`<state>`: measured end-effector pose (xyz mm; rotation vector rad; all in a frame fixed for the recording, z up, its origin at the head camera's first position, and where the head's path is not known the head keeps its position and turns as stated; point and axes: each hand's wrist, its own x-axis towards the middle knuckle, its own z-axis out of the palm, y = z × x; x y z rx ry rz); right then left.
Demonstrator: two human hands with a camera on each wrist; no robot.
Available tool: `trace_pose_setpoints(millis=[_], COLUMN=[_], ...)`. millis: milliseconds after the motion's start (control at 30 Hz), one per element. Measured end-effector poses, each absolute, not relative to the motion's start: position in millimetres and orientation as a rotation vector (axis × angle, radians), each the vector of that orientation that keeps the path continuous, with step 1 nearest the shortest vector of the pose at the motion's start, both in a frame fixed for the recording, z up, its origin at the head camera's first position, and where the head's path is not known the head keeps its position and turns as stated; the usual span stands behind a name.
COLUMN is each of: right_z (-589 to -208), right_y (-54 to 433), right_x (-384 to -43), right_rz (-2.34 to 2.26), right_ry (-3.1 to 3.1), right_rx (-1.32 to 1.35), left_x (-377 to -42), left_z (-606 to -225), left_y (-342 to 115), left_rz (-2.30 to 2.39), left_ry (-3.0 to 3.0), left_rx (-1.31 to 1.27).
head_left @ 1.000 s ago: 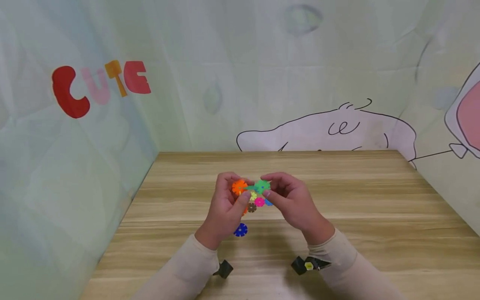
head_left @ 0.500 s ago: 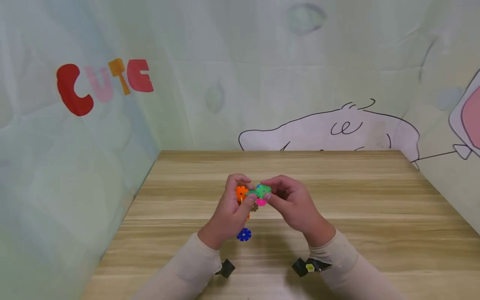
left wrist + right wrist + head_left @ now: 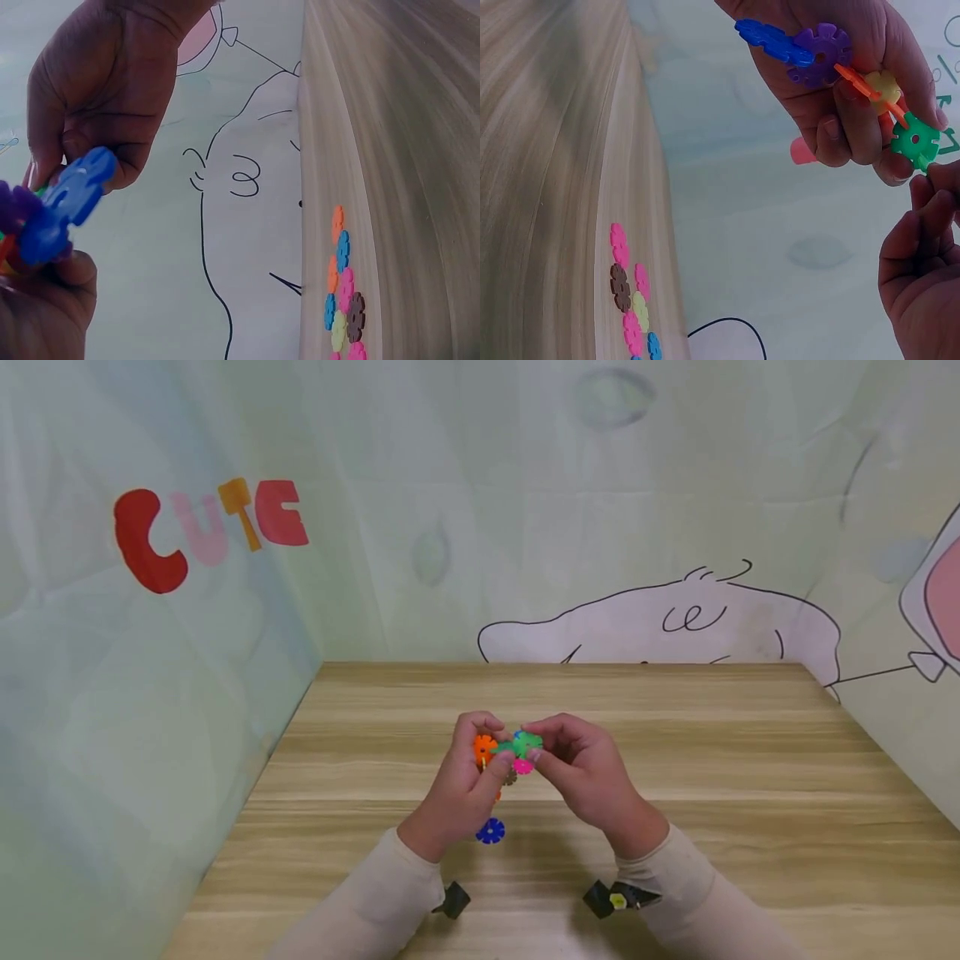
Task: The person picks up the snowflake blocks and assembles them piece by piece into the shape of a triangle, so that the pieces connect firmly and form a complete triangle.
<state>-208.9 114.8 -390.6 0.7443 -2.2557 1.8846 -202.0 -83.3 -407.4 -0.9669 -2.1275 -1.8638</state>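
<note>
My left hand (image 3: 467,781) holds a chain of interlocked plastic snowflake discs over the table. The chain includes an orange disc (image 3: 485,750), a purple disc (image 3: 821,56), a yellow disc (image 3: 885,88) and a dark blue disc (image 3: 491,831) hanging at its lower end. Left thumb and fingers pinch a green disc (image 3: 915,141) at the other end. Opposite, my right hand (image 3: 592,768) pinches a light green disc (image 3: 527,744) by its edge. The two green discs meet edge to edge, at an angle. Fingers hide part of the chain.
Loose snowflake discs lie on the wooden table (image 3: 675,735) behind the hands, among them a pink disc (image 3: 522,767), a brown disc (image 3: 620,287) and a pale yellow disc (image 3: 640,311). A printed curtain (image 3: 412,527) stands round the table's back and sides.
My left hand has moved slightly right and toward me with the chain, closer to the right hand. Both hands keep their hold; over the last half second they barely move.
</note>
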Motion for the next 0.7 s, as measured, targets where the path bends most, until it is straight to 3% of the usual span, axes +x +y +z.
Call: trace_pose_setpoints(millis=[700], right_z=[-392], right_y=[125], right_x=[-221], right_rz=[1.738], right_ry=[-2.358], right_rx=[0.791], left_x=[-204], left_z=[-407], left_y=[-84], left_rz=[-1.796], left_ry=[-2.179], left_rx=[-0.855])
